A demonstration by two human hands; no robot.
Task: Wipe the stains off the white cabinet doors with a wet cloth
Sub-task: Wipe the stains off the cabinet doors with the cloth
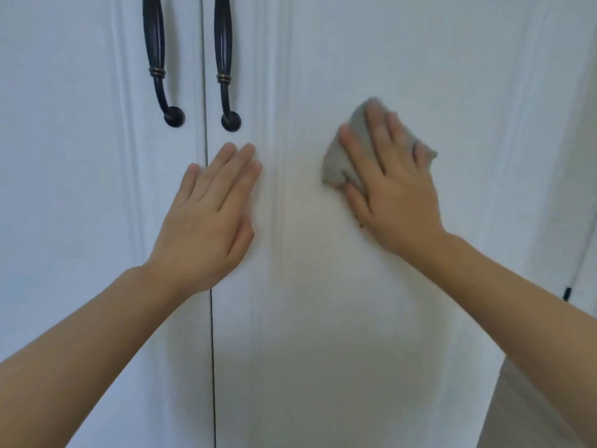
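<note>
Right hand (392, 185) flat on cloth (339, 163); left hand (210, 215) flat on door (355, 318).

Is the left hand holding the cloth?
No, the left hand lies flat and bare on the door; the grey cloth is under the right hand.

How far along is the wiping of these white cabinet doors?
No stains show, though the picture is soft, so what is finished or left is unclear. In hand: the right hand presses a grey cloth on the right white door; the left hand braces flat.
</note>
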